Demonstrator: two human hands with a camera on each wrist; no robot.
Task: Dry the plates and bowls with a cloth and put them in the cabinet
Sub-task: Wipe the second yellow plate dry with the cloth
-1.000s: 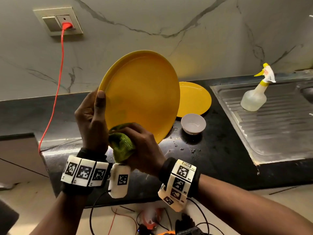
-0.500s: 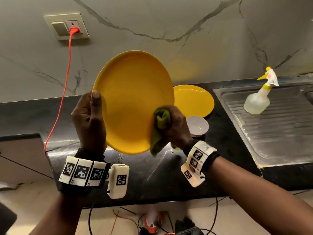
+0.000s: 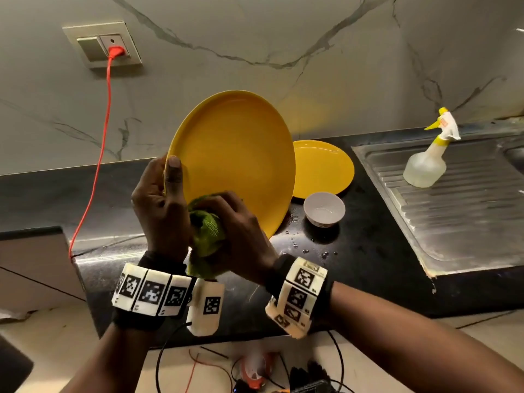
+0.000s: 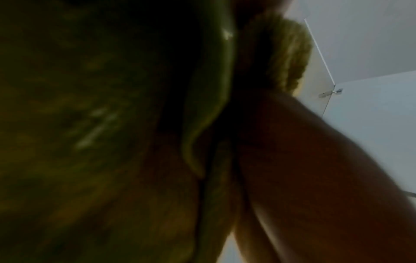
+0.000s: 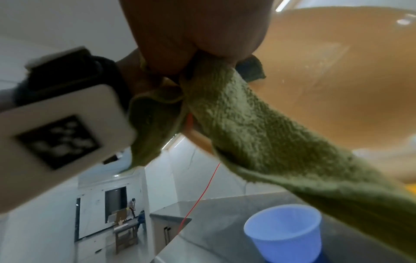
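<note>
My left hand (image 3: pixel 164 205) grips the left rim of a yellow plate (image 3: pixel 241 157), held tilted on edge above the black counter, thumb on its face. My right hand (image 3: pixel 235 236) clutches a bunched green cloth (image 3: pixel 205 236) against the plate's lower left part, close to the left hand. The right wrist view shows the cloth (image 5: pixel 258 128) hanging from the fist in front of the plate (image 5: pixel 337 71). A second yellow plate (image 3: pixel 323 165) lies flat on the counter behind. A small white bowl (image 3: pixel 324 208) stands beside it, also seen as the bowl (image 5: pixel 283 229). The left wrist view is dark and blurred.
A steel sink drainboard (image 3: pixel 453 205) lies at the right with a spray bottle (image 3: pixel 425 163) standing on it. Water drops (image 3: pixel 297 242) dot the black counter (image 3: pixel 354 265). A red cable (image 3: pixel 96 154) runs from the wall socket (image 3: pixel 113 46) down to the counter's left end.
My right hand with the cloth has swept from the plate's right edge back to its lower left, beside the left hand. The plate has tilted a little.
</note>
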